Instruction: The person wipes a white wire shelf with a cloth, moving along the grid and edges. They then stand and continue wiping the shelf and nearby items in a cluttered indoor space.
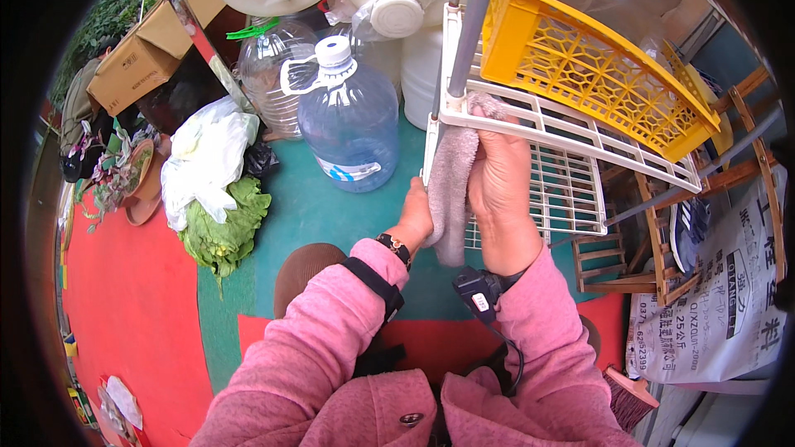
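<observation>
A grey-mauve plush cloth (452, 189) hangs folded against the front corner of a white plastic shelf rack (562, 121). My right hand (503, 180) grips the cloth, pressing it around the upper shelf's edge near the grey metal post (475, 25). On the rack's left side is my left hand (415, 211), its thumb up against the white frame edge; the cloth hides its fingers. Below the upper shelf, a slatted white shelf (568, 192) shows at a tilt. A yellow plastic crate (596, 68) rests on the upper shelf.
Left of the rack stands a large blue-tinted water bottle (351, 130), with a clear bottle (273, 68) behind it. Leafy lettuce (227, 230) pokes from a white plastic bag (211, 155). Potted plants (133, 180) stand far left. Wooden racks (652, 248) and a printed woven sack (714, 298) are right.
</observation>
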The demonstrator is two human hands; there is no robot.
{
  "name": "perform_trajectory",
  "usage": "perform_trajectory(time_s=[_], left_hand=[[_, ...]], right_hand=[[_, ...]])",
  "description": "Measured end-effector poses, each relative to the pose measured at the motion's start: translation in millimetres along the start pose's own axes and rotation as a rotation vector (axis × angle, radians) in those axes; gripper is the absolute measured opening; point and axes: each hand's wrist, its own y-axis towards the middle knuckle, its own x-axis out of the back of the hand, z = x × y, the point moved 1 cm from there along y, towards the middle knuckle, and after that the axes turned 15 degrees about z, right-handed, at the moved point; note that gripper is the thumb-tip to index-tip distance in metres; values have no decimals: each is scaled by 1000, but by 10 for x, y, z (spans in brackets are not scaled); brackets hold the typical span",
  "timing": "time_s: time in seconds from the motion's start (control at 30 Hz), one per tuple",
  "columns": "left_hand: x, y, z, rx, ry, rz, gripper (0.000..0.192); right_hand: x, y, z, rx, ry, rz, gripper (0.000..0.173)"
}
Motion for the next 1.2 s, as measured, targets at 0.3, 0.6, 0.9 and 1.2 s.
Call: perform_trajectory(time_s=[0.3,0.6,0.9,1.2], left_hand=[[299,43,243,7,811,-347,36],[191,-6,221,128,972,-443,51],[141,-43,179,209,1039,-431,54],[255,12,303,168,802,-362,41]], right_hand=[[456,-237,338,120,-70,-528,25],[-226,-522,876,-179,-783,165,23],[-715,70,711,254,-1720,407,13],[-770,22,936,50,-1975,563,17]])
